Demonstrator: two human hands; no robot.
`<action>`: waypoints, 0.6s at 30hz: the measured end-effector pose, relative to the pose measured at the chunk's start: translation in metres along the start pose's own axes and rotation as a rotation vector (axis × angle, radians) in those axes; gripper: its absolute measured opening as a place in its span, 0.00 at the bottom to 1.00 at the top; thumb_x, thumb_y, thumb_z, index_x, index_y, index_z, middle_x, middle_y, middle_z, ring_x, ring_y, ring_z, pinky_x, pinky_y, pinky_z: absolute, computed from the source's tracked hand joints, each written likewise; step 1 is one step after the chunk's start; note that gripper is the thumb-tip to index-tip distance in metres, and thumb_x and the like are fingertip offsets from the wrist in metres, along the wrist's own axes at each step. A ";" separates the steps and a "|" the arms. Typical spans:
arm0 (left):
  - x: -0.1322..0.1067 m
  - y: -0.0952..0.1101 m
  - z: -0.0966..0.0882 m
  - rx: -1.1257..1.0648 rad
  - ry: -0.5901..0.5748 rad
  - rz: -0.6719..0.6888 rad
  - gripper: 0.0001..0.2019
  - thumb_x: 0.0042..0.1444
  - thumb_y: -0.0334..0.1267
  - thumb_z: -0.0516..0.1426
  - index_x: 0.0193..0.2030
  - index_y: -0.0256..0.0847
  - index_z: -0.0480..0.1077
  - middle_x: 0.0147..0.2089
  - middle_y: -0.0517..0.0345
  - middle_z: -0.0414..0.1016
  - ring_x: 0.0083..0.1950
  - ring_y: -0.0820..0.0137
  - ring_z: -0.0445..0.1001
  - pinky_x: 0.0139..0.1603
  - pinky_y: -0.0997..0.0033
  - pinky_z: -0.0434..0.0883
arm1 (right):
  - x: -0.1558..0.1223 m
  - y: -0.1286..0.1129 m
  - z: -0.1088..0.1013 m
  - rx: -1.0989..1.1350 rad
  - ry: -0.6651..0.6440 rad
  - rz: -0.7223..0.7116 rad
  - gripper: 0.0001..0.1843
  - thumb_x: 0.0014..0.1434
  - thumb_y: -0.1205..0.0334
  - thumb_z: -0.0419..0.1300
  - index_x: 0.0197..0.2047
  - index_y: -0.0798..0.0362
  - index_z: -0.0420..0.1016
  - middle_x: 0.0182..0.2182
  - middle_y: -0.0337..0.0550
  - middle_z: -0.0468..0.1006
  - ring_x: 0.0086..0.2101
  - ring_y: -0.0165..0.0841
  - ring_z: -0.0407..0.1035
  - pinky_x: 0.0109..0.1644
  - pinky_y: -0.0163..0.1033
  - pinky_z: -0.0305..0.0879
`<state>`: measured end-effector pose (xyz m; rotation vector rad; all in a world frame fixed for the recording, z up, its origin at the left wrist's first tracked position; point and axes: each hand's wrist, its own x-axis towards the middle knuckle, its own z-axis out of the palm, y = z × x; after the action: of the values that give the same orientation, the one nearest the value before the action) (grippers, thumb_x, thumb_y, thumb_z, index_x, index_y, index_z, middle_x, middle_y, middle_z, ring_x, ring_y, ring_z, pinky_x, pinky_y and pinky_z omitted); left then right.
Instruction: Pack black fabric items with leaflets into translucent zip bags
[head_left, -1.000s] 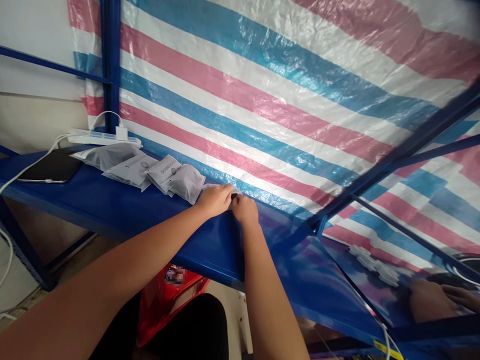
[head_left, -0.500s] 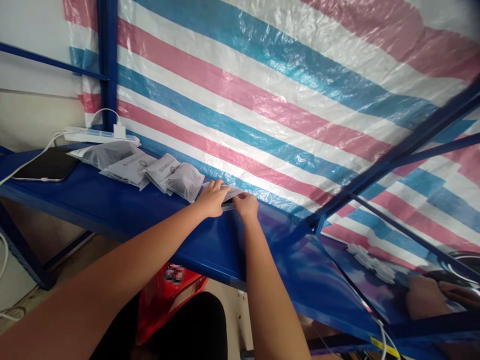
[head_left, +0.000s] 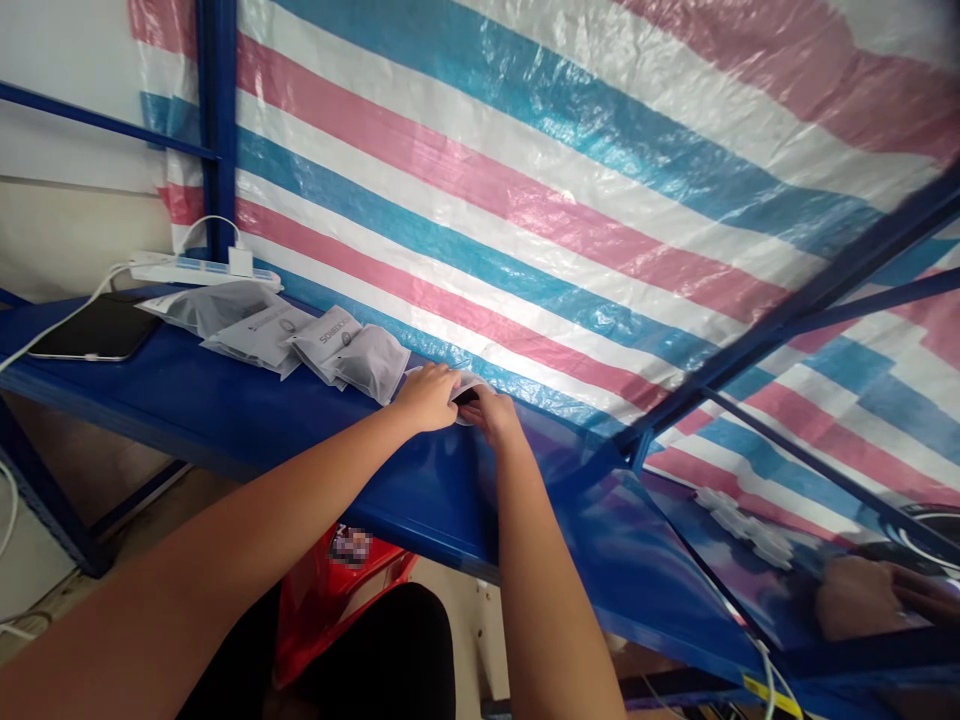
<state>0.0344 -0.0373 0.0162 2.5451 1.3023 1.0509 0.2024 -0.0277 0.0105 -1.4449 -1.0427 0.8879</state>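
Both my hands meet at the back of a blue shelf (head_left: pixel 247 410), against a striped tarp. My left hand (head_left: pixel 427 395) is closed on the edge of a small grey pouch (head_left: pixel 466 384). My right hand (head_left: pixel 491 412) pinches the same pouch from the right, and a small dark thing shows between my fingers; I cannot make out what it is. To the left lies a row of several grey pouches (head_left: pixel 352 358), the nearest just beside my left hand.
A black tablet (head_left: pixel 94 328) lies at the shelf's left end with a white cable. A white power strip (head_left: pixel 199 270) sits behind it by a blue upright post (head_left: pixel 217 120). A red object (head_left: pixel 337 590) is under the shelf. A person's hand (head_left: pixel 862 595) shows at the lower right.
My hands have kept working the small pouch at the same spot. The pouch was held flat half a second ago and now is bunched between my fingers, with a dark spot showing.
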 end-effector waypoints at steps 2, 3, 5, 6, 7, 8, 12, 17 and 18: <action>-0.001 0.003 -0.001 -0.004 -0.002 0.018 0.08 0.55 0.31 0.56 0.41 0.44 0.73 0.45 0.52 0.77 0.48 0.58 0.74 0.48 0.58 0.71 | -0.001 -0.001 0.002 0.144 0.000 0.132 0.10 0.53 0.60 0.65 0.37 0.57 0.75 0.29 0.49 0.79 0.36 0.42 0.79 0.40 0.44 0.80; -0.002 0.005 -0.002 -0.010 -0.002 0.032 0.07 0.56 0.31 0.55 0.38 0.44 0.73 0.43 0.52 0.77 0.46 0.59 0.75 0.47 0.59 0.71 | 0.000 -0.001 0.003 0.193 -0.002 0.152 0.09 0.53 0.61 0.65 0.37 0.56 0.74 0.29 0.49 0.79 0.36 0.42 0.79 0.40 0.44 0.80; -0.001 0.007 -0.002 -0.019 0.016 0.063 0.07 0.61 0.35 0.54 0.36 0.44 0.74 0.41 0.53 0.78 0.44 0.60 0.75 0.47 0.59 0.71 | 0.002 0.001 0.004 0.243 0.000 0.162 0.08 0.54 0.62 0.65 0.36 0.55 0.72 0.28 0.48 0.78 0.36 0.41 0.79 0.40 0.43 0.80; -0.001 0.007 -0.002 -0.021 0.042 0.076 0.09 0.63 0.38 0.53 0.37 0.44 0.75 0.41 0.52 0.78 0.46 0.60 0.75 0.49 0.58 0.70 | 0.003 0.002 0.004 0.249 0.007 0.163 0.08 0.54 0.62 0.65 0.36 0.55 0.72 0.28 0.48 0.78 0.35 0.41 0.79 0.39 0.42 0.81; 0.001 0.006 -0.002 -0.020 0.079 0.078 0.11 0.65 0.41 0.52 0.38 0.44 0.75 0.43 0.51 0.78 0.48 0.59 0.74 0.52 0.58 0.70 | 0.004 0.003 0.004 0.244 0.012 0.165 0.08 0.55 0.62 0.65 0.36 0.55 0.71 0.29 0.48 0.77 0.35 0.40 0.79 0.39 0.42 0.81; 0.002 0.004 -0.001 -0.016 0.124 0.058 0.13 0.66 0.43 0.51 0.41 0.43 0.76 0.46 0.50 0.78 0.52 0.58 0.74 0.54 0.57 0.69 | 0.005 0.004 0.003 0.236 0.015 0.171 0.08 0.55 0.61 0.65 0.37 0.54 0.71 0.29 0.47 0.77 0.35 0.40 0.79 0.39 0.41 0.81; 0.009 -0.014 0.003 0.003 0.137 -0.226 0.20 0.68 0.48 0.47 0.55 0.38 0.72 0.57 0.41 0.74 0.60 0.53 0.71 0.57 0.56 0.68 | 0.005 0.003 0.003 0.251 0.008 0.205 0.09 0.57 0.61 0.64 0.39 0.54 0.70 0.31 0.48 0.75 0.37 0.38 0.78 0.39 0.39 0.81; 0.013 -0.031 0.008 -0.074 -0.082 -0.390 0.25 0.68 0.53 0.43 0.53 0.37 0.71 0.52 0.38 0.78 0.55 0.52 0.76 0.52 0.57 0.70 | 0.001 0.002 0.003 0.242 -0.039 0.204 0.10 0.58 0.59 0.63 0.39 0.56 0.71 0.33 0.50 0.75 0.35 0.37 0.77 0.38 0.39 0.79; 0.014 -0.032 0.008 -0.097 -0.078 -0.387 0.24 0.68 0.53 0.43 0.51 0.37 0.72 0.52 0.39 0.79 0.55 0.52 0.76 0.51 0.58 0.70 | 0.002 0.003 0.002 0.222 -0.047 0.203 0.10 0.59 0.58 0.63 0.39 0.56 0.71 0.32 0.50 0.76 0.34 0.36 0.77 0.37 0.39 0.79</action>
<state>0.0232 -0.0052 0.0051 2.1207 1.5923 0.8996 0.2014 -0.0257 0.0070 -1.3627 -0.8121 1.1513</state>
